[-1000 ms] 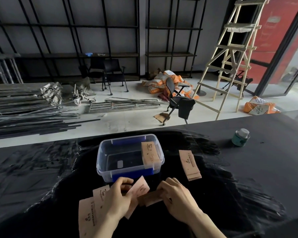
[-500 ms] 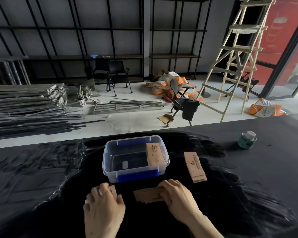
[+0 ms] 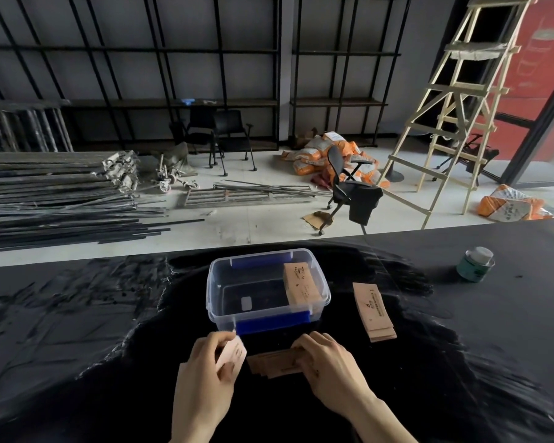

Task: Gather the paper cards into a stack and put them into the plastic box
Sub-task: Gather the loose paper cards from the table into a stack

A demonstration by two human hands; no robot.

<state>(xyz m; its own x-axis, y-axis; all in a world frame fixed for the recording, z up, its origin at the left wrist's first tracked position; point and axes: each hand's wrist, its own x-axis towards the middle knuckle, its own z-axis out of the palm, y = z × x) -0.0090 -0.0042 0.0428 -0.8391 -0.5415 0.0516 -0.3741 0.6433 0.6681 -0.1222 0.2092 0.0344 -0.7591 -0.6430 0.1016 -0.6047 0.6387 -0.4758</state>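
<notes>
Nearest to the camera, both hands are over the dark worktop (image 3: 77,330). The left hand (image 3: 205,375) is closed on a single paper card (image 3: 235,354), which it holds tilted up off the surface, between the thumb and the other fingers. Just to the right of it, the right hand (image 3: 330,367) lies with its fingers pressed down on a small, loose stack of cards (image 3: 272,364) that is flat on the worktop; the cards are fanned a little and their right end is hidden under the hand. The two hands are near each other but do not touch. Right behind them stands a clear plastic box (image 3: 218,302) with blue clips on its near and far sides and no lid on it. Inside, at its right end, one bundle of cards (image 3: 301,284) leans against the wall. To the right of the box, a little apart, another pile of cards (image 3: 373,310) lies flat on the worktop. Further to the right, near the far edge, stands a small green can (image 3: 475,263) with a pale lid. Beyond the worktop, on the light floor, there is an office chair (image 3: 349,187), a wooden ladder (image 3: 451,100), orange sacks (image 3: 314,153) and long metal bars (image 3: 61,203) at the left.
</notes>
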